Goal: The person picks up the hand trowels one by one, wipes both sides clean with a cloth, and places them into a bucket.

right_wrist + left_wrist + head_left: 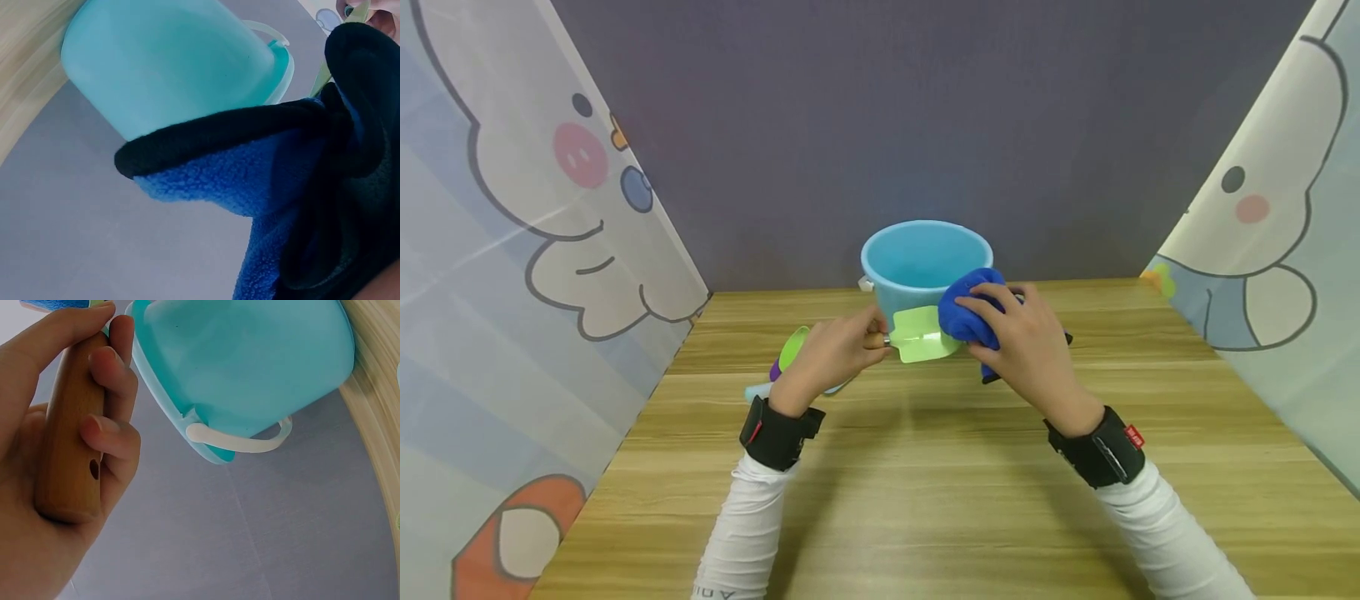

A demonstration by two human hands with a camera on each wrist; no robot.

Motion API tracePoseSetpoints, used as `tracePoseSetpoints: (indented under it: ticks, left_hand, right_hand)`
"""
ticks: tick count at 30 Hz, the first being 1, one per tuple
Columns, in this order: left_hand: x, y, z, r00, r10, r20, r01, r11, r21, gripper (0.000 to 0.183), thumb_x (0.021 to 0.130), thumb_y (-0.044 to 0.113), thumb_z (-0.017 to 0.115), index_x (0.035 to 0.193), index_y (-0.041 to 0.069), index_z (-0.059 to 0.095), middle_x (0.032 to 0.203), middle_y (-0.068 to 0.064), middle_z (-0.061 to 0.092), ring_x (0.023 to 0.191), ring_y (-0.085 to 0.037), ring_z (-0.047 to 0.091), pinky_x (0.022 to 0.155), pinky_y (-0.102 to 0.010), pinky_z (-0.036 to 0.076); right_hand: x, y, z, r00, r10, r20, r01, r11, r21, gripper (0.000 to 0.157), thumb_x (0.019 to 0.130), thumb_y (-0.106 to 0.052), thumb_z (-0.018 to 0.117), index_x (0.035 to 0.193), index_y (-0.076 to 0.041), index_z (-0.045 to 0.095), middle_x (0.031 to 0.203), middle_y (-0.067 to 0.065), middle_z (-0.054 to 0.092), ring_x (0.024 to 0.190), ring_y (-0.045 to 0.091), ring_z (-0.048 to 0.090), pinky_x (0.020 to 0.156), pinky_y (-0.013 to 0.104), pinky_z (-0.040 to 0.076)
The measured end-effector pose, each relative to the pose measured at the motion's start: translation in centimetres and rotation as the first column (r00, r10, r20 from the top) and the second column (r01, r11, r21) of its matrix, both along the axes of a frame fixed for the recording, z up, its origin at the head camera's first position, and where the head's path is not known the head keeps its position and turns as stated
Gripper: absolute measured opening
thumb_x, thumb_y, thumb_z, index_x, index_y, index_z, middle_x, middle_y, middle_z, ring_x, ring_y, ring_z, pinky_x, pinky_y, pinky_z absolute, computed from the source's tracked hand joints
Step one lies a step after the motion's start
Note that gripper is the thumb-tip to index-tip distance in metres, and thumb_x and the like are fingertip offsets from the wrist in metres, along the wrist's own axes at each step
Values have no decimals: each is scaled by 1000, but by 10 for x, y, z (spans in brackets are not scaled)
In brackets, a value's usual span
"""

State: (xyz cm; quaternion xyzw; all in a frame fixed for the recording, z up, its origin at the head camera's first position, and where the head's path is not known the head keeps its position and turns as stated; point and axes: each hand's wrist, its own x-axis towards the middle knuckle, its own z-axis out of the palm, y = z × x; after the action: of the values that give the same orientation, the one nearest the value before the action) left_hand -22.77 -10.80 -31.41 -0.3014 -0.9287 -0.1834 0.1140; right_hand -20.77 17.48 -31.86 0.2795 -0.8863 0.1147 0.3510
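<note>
My left hand (838, 350) grips the wooden handle (72, 434) of a small trowel with a light green blade (917, 333). The blade points to the right, in front of the light blue bucket (891, 292). In my right hand (1026, 342) is a bunched blue cloth (970, 304) with black edging, held against the far end of the blade. A fold of this cloth (219, 175) hangs down in the right wrist view and hides most of that hand. Both hands are raised above the wooden table.
The bucket (250, 369) stands at the back of the table (910, 500), near a dark grey wall (925, 108), its white handle (244, 444) hanging down. Behind my left wrist lie a green scoop-like thing (792, 346), a purple piece and a light blue piece (757, 392). Cartoon-printed sheets flank both sides.
</note>
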Motion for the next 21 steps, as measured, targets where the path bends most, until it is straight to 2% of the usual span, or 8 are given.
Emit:
tracePoseSetpoints:
  ticks: [7,16,21]
  left_hand:
    - [1,-2,3,1000,5,6,-5,999,49,20,95,30,73,108,16,66,80,7,62,67,-9,52,59,-26,41]
    - [4,-1,6,999,2,42,-6,994,108,15,98,33,68,99,18,65,72,8,46,62,-8,43,57,-25,33]
    - [2,1,4,999,-3,33,-1,994,106,16,101,32,64,102,17,66,73,8,43,63,-8,42,58,-25,33]
  right_hand:
    - [2,3,4,998,-4,-55,1,998,-57,60,74,-22,92,129,-13,69,132,17,64,111,47,54,92,61,51]
    - [11,-2,9,986,58,-156,-81,985,-150,65,72,-16,92,132,-14,68,132,18,63,116,50,51,97,63,45]
    - [19,-6,12,970,79,-231,-120,978,-170,66,71,-14,92,132,-15,67,133,18,62,117,51,50,97,63,44]
